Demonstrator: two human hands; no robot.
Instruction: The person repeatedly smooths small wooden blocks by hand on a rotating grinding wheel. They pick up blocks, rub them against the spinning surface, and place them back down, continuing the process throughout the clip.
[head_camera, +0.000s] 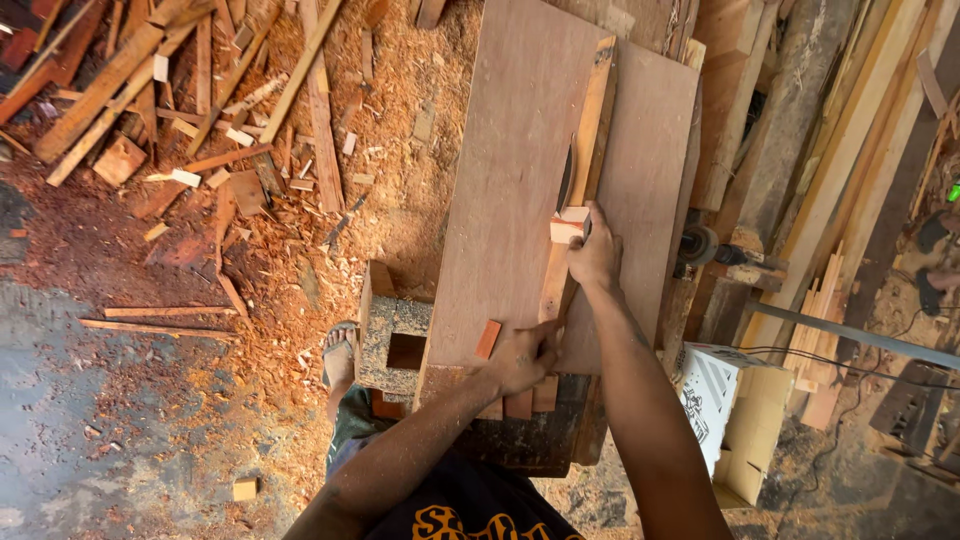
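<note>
Right hand: you clasp a pale block, possibly a saw's handle.
Left hand: your fingers pinch the narrow rough strip.
Board: smooth, flat, reddish.

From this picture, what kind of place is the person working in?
Most likely a woodworking or carpentry shop. Sawdust and shavings cover the floor, offcut sticks lie piled, and both hands, left hand and right hand, work a wooden strip on a broad board.

A narrow strip lies lengthwise on the wide board. The right hand rests on a small block on the strip; the left hand sits nearer, beside an offcut. Scrap wood lies left.
</note>
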